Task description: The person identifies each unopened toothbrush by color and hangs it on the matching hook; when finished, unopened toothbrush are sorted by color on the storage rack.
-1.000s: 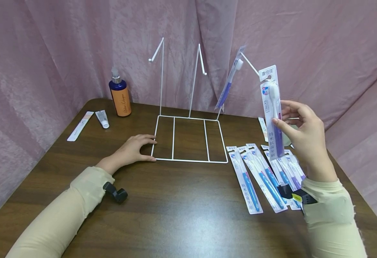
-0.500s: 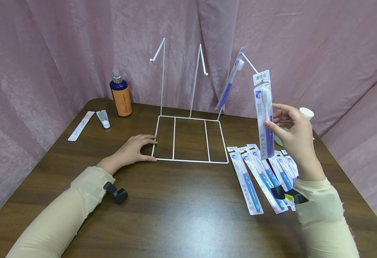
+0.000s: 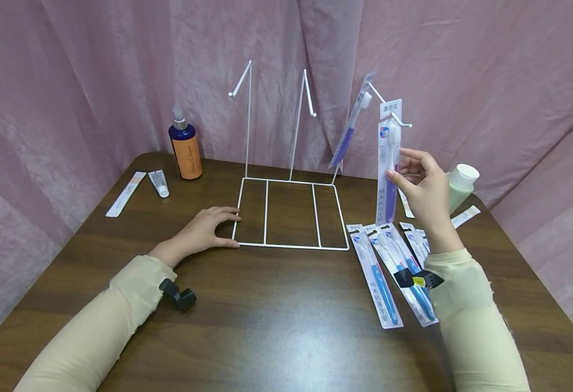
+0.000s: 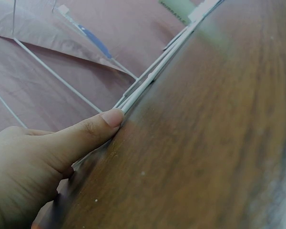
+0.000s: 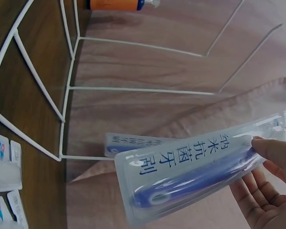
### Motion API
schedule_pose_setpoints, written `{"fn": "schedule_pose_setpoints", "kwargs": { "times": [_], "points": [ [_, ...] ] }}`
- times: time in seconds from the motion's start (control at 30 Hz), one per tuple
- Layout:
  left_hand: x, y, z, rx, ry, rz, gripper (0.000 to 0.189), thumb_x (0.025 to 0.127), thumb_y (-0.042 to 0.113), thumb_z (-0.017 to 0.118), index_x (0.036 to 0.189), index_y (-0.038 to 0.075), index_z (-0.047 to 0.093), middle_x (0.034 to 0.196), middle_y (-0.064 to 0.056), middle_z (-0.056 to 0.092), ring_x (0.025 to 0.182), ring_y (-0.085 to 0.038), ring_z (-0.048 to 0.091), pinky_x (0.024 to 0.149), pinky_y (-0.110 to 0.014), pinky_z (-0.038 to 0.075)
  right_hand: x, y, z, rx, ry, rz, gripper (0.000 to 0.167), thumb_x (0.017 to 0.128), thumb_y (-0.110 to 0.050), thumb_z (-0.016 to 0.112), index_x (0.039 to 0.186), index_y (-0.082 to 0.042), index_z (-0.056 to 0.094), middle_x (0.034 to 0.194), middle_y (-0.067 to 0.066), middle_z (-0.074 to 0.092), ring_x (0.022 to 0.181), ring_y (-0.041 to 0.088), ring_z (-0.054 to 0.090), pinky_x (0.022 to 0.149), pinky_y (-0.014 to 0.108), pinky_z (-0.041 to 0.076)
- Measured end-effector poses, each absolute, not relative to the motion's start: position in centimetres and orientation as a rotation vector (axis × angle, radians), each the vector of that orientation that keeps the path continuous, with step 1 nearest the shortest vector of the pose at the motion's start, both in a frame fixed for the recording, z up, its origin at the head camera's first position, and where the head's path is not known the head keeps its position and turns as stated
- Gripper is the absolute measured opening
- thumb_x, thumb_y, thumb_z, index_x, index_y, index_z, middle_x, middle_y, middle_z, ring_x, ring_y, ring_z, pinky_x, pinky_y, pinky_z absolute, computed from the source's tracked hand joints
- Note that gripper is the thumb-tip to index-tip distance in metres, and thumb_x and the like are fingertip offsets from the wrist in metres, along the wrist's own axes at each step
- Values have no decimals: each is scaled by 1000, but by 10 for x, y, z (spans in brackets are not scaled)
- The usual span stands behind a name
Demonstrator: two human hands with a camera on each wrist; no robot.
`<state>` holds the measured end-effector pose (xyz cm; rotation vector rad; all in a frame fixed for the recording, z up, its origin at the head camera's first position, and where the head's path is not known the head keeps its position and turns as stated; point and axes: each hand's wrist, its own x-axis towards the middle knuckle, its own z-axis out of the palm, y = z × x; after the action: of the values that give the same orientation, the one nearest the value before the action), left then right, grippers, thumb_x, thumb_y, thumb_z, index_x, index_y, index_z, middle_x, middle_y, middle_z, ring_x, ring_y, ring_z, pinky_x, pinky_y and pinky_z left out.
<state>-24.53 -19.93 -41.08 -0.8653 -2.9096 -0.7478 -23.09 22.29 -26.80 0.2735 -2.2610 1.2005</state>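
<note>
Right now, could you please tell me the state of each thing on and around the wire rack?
Wire rack: upright, left hand on its base corner.
Held toothbrush pack: vertical, pinched by right hand, at the right hook.
Hung pack: on that hook.
Table packs: lying flat.
Pump bottle: upright.

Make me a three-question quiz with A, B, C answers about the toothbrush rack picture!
1. Where is the left hand?
A. on the pump bottle
B. on the white wire rack's base corner
C. in the air

2. What colour is the brush in the pack the right hand holds?
A. purple
B. green
C. red

3. How many packs hang fully on the rack?
A. none
B. one
C. three

Answers:
1 B, fingers rest at the frame's corner.
2 A, its handle is purple.
3 B, only one hung pack dangles from the right hook.
</note>
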Motion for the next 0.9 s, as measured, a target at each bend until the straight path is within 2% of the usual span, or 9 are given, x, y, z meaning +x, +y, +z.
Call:
{"fn": "schedule_pose_setpoints", "kwargs": {
  "times": [0.27, 0.53, 0.9],
  "points": [
    [-245, -200, -411, -867, -2903, -758, 66, 75, 42, 80, 128, 8, 61, 143, -14, 50, 134, -35, 43, 110, -58, 28, -257, 212, -269, 191, -2243, 1288, 47, 82, -6, 75, 126, -2, 59, 85, -10, 56, 72, -6, 55, 70, 5, 47],
    [-245, -199, -411, -869, -2899, -756, 66, 75, 42, 80, 128, 8, 61, 143, -13, 50, 134, -35, 43, 110, -59, 28, -280, 205, -270, 152, -2237, 1266, 46, 82, -8, 75, 125, -4, 59, 85, -10, 56, 74, -7, 55, 74, 8, 49],
    [-246, -200, -413, -871, -2890, -749, 65, 75, 43, 79, 127, 9, 61, 142, -13, 51, 134, -35, 44, 110, -59, 29, -309, 197, -269, 89, -2270, 1255, 46, 84, -10, 73, 128, -8, 59, 94, 5, 61, 76, -4, 53, 78, 13, 49]
  ]
}}
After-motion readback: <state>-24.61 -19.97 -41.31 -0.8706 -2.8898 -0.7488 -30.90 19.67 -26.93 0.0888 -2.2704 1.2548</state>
